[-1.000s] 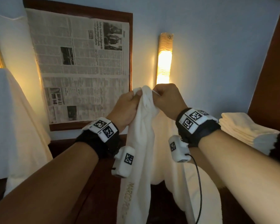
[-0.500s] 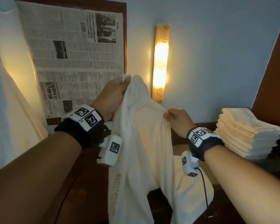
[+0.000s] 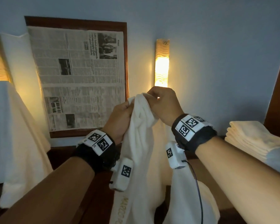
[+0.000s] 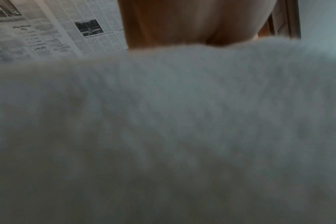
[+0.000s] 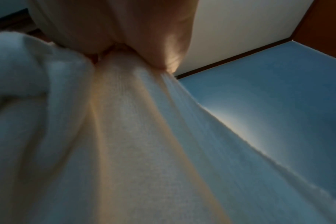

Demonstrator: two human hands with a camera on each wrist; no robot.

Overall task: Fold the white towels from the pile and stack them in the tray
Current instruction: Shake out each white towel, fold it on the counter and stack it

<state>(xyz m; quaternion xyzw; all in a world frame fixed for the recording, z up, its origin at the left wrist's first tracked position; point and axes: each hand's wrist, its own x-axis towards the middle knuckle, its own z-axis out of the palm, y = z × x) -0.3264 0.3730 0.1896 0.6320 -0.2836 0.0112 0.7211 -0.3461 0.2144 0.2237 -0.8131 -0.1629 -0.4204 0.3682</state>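
A white towel (image 3: 141,151) hangs lengthwise in front of me, held up at chest height. My left hand (image 3: 121,117) grips its top edge on the left, and my right hand (image 3: 163,104) pinches the same bunched top right beside it. The cloth fills the left wrist view as a blurred white towel (image 4: 163,128). In the right wrist view the towel (image 5: 134,136) fans down from the pinching fingers (image 5: 163,50). Gold lettering (image 3: 122,210) runs along its lower part. A stack of folded towels (image 3: 255,139) sits at the right; the tray under it is hidden.
A framed newspaper (image 3: 78,75) hangs on the blue wall, with a lit wall lamp (image 3: 162,63) to its right. White draped cloth (image 3: 14,135) stands at the left. More white towel (image 3: 192,199) lies below my right forearm on dark wood.
Half a second ago my right hand was lower down the towel's edge, apart from the left. It has come back up and now holds the top beside my left hand.
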